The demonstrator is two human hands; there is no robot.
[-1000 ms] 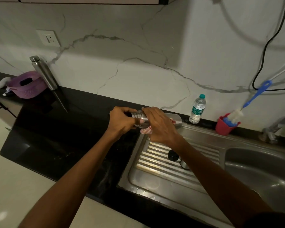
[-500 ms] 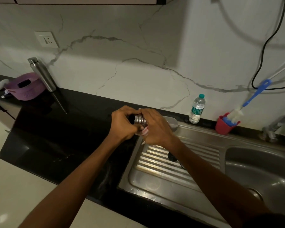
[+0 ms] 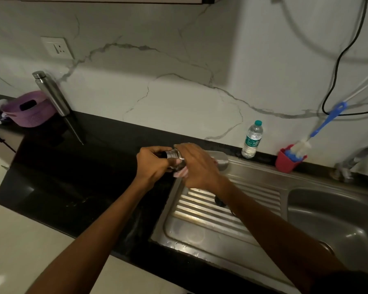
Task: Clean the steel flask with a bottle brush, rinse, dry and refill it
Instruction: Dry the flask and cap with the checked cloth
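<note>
Brushed steel flask [image 3: 220,158], ribbed stainless sink drainboard [image 3: 202,211], glossy black stone counter [image 3: 72,177], clear plastic bottle [image 3: 252,141], veined marble wall [image 3: 157,85]

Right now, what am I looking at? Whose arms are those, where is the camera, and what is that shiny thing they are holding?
There is no machine here. The arms belong to a person, and the camera sits on that person's head, looking forward and down, so you see what they see.

They stand at a black kitchen counter with a steel sink set in it. The left hand grips the neck end of a steel flask held sideways. The right hand wraps around its body, with a bit of pinkish cloth peeking out underneath.

By the wall stand a plastic water bottle and a red cup holding a blue-handled bottle brush. Far to the left are another steel bottle and a purple basket. The tap is at the right.
</note>
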